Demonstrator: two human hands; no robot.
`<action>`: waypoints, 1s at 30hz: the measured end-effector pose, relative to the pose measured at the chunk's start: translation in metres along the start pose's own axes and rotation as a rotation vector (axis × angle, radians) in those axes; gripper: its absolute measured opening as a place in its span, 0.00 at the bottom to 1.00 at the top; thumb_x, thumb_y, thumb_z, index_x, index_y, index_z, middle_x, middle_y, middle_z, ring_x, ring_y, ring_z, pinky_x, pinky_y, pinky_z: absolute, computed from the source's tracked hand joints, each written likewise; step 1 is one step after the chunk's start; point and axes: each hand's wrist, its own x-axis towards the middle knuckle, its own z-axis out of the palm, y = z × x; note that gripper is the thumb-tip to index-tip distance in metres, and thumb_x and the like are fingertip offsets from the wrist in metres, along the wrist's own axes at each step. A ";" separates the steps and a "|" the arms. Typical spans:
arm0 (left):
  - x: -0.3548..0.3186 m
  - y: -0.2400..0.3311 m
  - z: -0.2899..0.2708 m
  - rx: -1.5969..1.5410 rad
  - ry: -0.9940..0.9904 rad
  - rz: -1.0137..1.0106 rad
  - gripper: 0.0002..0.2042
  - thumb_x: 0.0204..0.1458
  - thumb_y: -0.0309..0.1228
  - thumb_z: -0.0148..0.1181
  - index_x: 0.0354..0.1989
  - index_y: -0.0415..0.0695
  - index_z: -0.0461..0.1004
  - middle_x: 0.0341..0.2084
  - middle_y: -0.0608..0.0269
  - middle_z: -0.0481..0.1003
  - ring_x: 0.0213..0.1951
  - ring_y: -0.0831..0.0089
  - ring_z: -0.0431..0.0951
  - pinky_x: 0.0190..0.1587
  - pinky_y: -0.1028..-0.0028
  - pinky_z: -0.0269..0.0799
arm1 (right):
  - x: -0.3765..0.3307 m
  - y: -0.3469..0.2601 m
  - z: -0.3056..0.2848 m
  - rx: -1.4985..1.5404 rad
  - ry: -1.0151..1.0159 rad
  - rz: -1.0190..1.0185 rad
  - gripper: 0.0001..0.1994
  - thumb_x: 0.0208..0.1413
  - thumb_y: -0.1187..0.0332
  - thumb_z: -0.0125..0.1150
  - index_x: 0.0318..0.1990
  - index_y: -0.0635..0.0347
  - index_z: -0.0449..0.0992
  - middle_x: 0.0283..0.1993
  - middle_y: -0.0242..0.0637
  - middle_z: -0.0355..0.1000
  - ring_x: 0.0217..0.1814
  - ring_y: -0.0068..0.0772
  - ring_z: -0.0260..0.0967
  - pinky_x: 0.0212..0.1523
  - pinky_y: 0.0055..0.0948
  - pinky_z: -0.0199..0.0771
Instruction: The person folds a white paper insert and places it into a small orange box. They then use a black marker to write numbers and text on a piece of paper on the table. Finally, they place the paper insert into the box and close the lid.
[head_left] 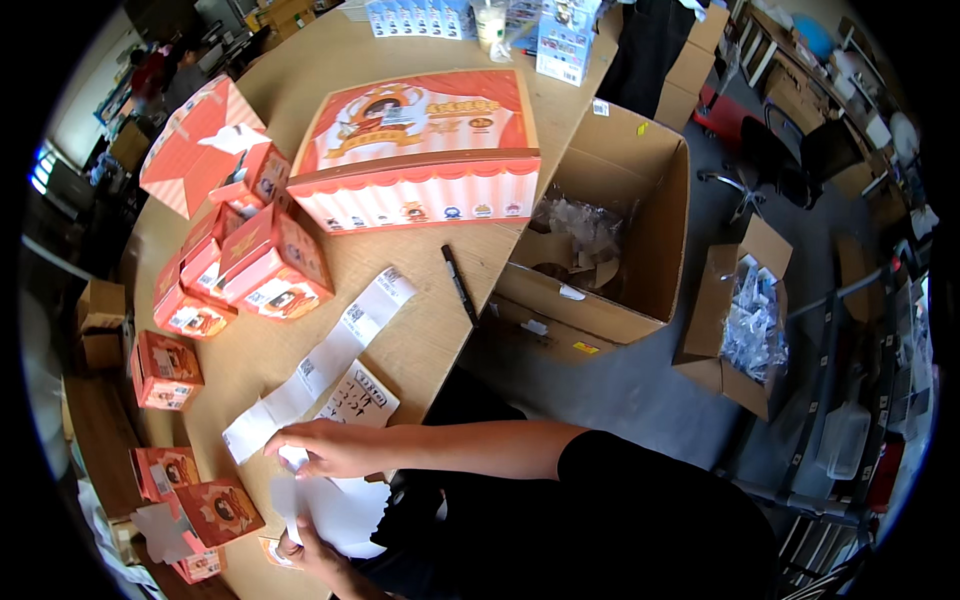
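Grip of the right hand [335,447] is narrow, its thumb and fingers pinching a small white slip [294,457]. Below it, the left hand [315,558] is holding a white sheet [340,512]; whether slip and sheet are joined, I cannot tell. Both hands are hovering by the near edge of the desk [270,355]. Just beyond the right hand, a long strip of labels [312,372] is lying aslant, and a handwritten white card [365,395] is resting between it and the near edge. Close to that edge, a black pen [458,283] is lying beside a large pink-and-red box [415,175]. Small red boxes [290,270] are standing toward the opposite edge.
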 end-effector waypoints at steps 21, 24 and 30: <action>0.020 0.134 0.088 0.877 -0.047 -0.557 0.37 0.81 0.53 0.42 0.90 0.51 0.39 0.88 0.56 0.46 0.85 0.54 0.53 0.81 0.41 0.51 | -0.003 -0.011 -0.034 0.580 0.402 0.192 0.29 0.65 0.79 0.74 0.68 0.55 0.65 0.52 0.42 0.78 0.38 0.27 0.76 0.42 0.36 0.76; 0.018 0.126 0.093 0.847 -0.028 -0.551 0.37 0.81 0.53 0.42 0.89 0.51 0.40 0.88 0.56 0.48 0.84 0.54 0.54 0.80 0.41 0.53 | -0.003 -0.003 -0.033 0.471 0.541 0.186 0.27 0.68 0.76 0.72 0.68 0.54 0.64 0.41 0.40 0.79 0.37 0.29 0.78 0.41 0.38 0.75; 0.020 0.076 0.072 0.519 0.101 -0.468 0.32 0.79 0.51 0.48 0.82 0.46 0.53 0.78 0.55 0.60 0.75 0.58 0.65 0.73 0.47 0.64 | 0.002 0.024 -0.015 0.365 0.323 0.270 0.30 0.68 0.72 0.73 0.70 0.59 0.62 0.50 0.50 0.81 0.48 0.43 0.83 0.47 0.46 0.79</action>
